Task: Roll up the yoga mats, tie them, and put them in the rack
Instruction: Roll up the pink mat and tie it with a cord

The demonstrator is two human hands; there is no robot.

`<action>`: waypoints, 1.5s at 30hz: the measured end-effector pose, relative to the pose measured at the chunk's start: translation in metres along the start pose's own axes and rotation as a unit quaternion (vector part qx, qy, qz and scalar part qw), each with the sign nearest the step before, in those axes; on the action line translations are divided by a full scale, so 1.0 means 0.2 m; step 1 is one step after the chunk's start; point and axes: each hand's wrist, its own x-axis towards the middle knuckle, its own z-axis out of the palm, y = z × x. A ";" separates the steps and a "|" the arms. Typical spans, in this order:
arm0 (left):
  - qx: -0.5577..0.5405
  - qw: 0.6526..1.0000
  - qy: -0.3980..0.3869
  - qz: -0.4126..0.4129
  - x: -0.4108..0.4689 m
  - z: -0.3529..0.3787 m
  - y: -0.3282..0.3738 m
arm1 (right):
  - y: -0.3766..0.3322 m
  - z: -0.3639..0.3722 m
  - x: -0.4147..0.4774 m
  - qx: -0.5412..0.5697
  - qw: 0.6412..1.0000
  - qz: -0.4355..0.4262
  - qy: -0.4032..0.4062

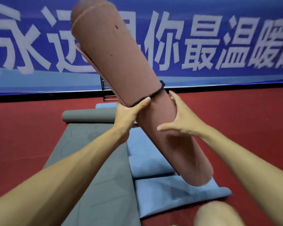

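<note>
A rolled brown yoga mat point(121, 66) stands tilted, its top leaning left and away, its lower end resting on a blue mat point(153, 162). A black cord point(153, 94) circles its middle. My left hand point(129, 113) grips the roll from the left, just under the cord. Against the roll's right side, my right hand point(181, 119) presses with fingers spread around it. A grey mat point(95, 160) lies flat on the left, its far end partly rolled point(88, 115).
The floor point(235, 128) is red. A blue banner point(219, 46) with large white characters covers the wall behind. A metal frame point(106, 95) shows behind the brown roll at the wall. My knee point(219, 214) is at the bottom right.
</note>
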 end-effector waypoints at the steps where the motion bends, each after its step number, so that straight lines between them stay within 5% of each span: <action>1: -0.009 1.000 0.000 -0.014 -0.01 0.07 0.01 | 0.06 -0.05 -0.07 -0.047 0.999 0.018 -0.013; 5: -0.012 0.996 -0.019 -0.084 -0.05 0.36 -0.07 | 0.32 -0.15 -0.31 -0.117 0.989 0.086 0.025; 15: 0.162 0.939 -0.191 -0.234 -0.15 1.08 -0.66 | 1.20 -0.15 -0.76 -0.072 0.931 0.331 0.132; 18: 0.241 0.887 -0.319 -0.233 -0.29 1.25 -0.88 | 1.49 -0.18 -0.95 -0.099 0.893 0.421 0.125; 22: 0.327 0.769 -0.491 -0.245 -0.51 1.40 -1.05 | 1.83 -0.15 -1.19 -0.139 0.839 0.514 0.112; 25: 0.342 0.745 -0.527 -0.223 -0.56 1.51 -1.14 | 2.01 -0.11 -1.30 -0.163 0.809 0.557 0.093; 37: 0.371 0.714 -0.544 -0.239 -0.49 1.51 -1.55 | 2.48 0.10 -1.45 -0.350 0.765 0.540 -0.040; 45: 0.379 0.735 -0.500 -0.258 -0.40 1.39 -1.40 | 2.28 0.04 -1.34 -0.341 0.808 0.478 -0.041</action>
